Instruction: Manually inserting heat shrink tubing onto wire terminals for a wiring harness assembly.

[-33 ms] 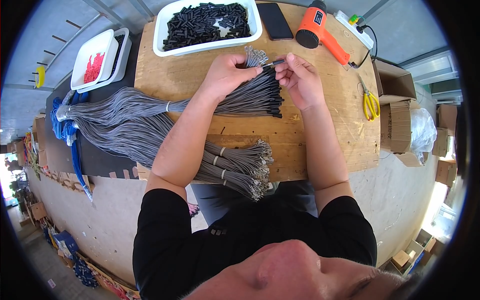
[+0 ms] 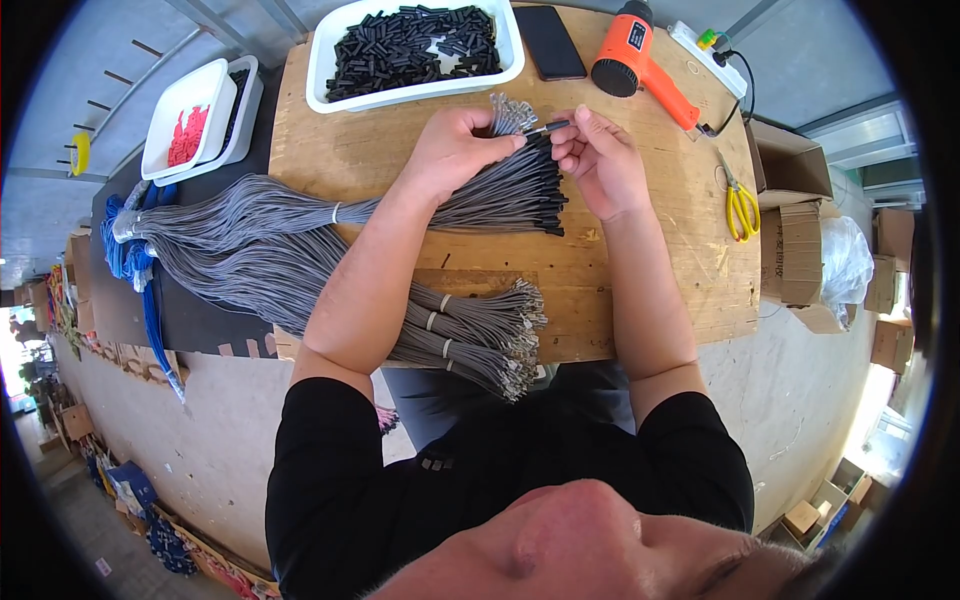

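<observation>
My left hand [image 2: 458, 150] is closed around grey wires whose bare metal ends [image 2: 512, 115] fan out beyond the fingers. Between thumb and fingers, my right hand [image 2: 605, 165] pinches a short black sleeve [image 2: 558, 126]. This sleeve sits at the tip of one wire held out by the left hand; how far it is on cannot be made out. Beneath both hands lies a bundle of grey wires [image 2: 480, 203] with black sleeves [image 2: 550, 195] on their ends. Nearer to me, tied wire bundles [image 2: 470, 345] end in bare metal terminals.
A white tub [image 2: 318, 85] of loose black sleeves stands at the back. Beside it are a dark phone [image 2: 549, 42], an orange heat gun [image 2: 655, 75] and a power strip [image 2: 700, 50]. Yellow-handled scissors [image 2: 741, 208] lie at right. Trays with red pieces [image 2: 187, 135] stand at left.
</observation>
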Demonstrator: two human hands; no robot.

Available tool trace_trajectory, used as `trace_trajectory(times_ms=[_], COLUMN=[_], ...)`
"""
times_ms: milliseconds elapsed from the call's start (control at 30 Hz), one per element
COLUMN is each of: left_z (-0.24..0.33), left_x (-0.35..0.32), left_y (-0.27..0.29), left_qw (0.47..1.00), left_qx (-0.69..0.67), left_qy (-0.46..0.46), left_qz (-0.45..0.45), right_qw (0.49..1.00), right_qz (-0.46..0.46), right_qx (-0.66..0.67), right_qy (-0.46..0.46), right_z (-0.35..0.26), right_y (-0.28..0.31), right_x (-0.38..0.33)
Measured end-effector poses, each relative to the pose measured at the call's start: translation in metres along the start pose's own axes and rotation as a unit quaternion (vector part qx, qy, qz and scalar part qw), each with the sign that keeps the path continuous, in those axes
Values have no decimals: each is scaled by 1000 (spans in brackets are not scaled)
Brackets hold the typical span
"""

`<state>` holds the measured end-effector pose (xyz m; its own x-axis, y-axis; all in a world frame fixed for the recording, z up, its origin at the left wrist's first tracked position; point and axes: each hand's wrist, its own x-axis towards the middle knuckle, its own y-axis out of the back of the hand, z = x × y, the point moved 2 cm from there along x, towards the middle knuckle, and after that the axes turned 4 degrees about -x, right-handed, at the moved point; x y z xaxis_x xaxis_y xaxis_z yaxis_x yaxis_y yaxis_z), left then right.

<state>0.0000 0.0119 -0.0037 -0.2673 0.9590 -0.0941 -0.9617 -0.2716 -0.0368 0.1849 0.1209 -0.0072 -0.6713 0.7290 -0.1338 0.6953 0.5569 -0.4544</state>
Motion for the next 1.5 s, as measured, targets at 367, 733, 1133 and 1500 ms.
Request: trace_trajectory(times_ms=[367, 733, 1133, 1500], left_z=[1, 3, 0, 1], left_x=[0, -1, 0, 2], left_y=[-1, -2, -1, -4], left_qw=[998, 996, 997, 998], left_qx=[57, 69, 50, -55], left_qy=[-38, -50, -57, -5], left_qz=[-3, -2, -7, 16], right_qw=[999, 999, 997, 998], right_qz=[-36, -36, -62, 37], right_qx=[-26, -36, 29, -36], right_qy=[-18, -12, -36, 35], right_z=[-5, -4, 0, -4], right_y=[-3, -5, -5, 1], right_x=[-5, -6, -5, -4])
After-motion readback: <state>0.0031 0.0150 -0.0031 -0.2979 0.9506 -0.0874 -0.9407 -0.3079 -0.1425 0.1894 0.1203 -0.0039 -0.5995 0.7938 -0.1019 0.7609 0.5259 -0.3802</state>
